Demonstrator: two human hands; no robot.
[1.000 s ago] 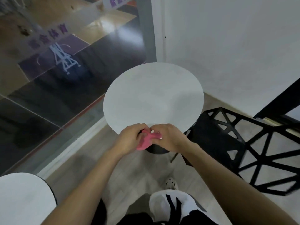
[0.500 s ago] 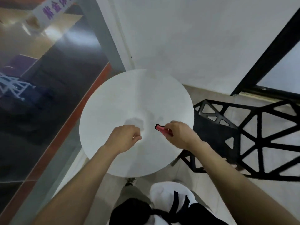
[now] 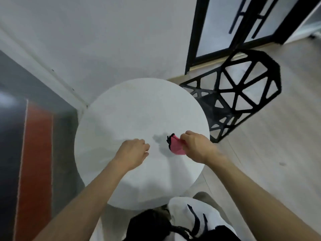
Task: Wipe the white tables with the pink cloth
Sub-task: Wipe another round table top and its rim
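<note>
A round white table [image 3: 132,115] stands right in front of me, its far edge close to a white wall. My right hand [image 3: 196,146] hovers over the table's right side and pinches a small pink cloth [image 3: 176,145] with a dark edge; the cloth hangs from my fingers just above the tabletop and casts a shadow to its left. My left hand [image 3: 133,154] is over the middle of the table, a short gap left of the cloth, its fingers curled and holding nothing.
A black openwork chair [image 3: 243,100] stands close against the table's right side. The white wall [image 3: 104,40] runs behind the table, with a black-framed glass door [image 3: 217,26] at the far right. A glass panel [image 3: 34,136] borders the left.
My left hand has let go of the cloth and moved apart from my right hand. Both hands have come over the tabletop, and the view has swung right, closer to the table.
</note>
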